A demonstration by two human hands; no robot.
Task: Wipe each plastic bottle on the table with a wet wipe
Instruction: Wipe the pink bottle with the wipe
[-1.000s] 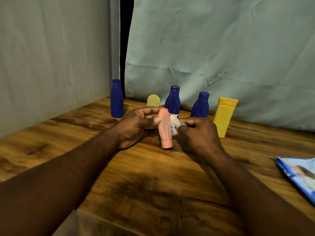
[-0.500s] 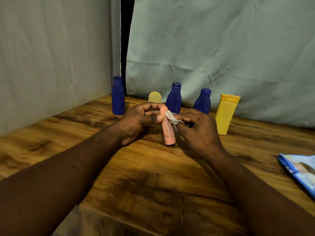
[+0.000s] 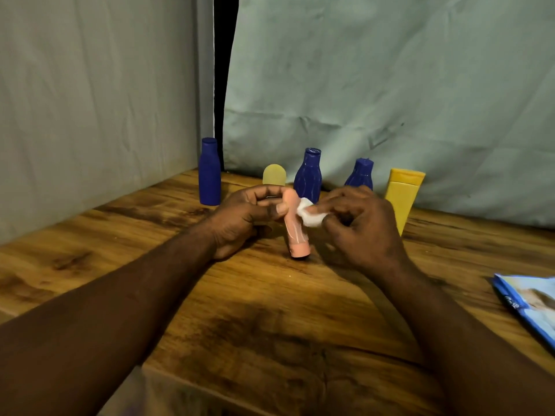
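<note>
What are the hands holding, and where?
Left hand pinches the pink bottle near its top; right hand holds a crumpled wet wipe in its fingertips.

blue wipes packet (image 3: 531, 307), small print too blurred to read

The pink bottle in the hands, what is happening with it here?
A person is cleaning bottles at a wooden table. The left hand holds the pink bottle near its top, its lower end at the table. The right hand presses a white wipe against its side. Three blue bottles, a small yellow one and a tall yellow bottle stand behind. A blue wipe pack lies at the right edge.
</note>
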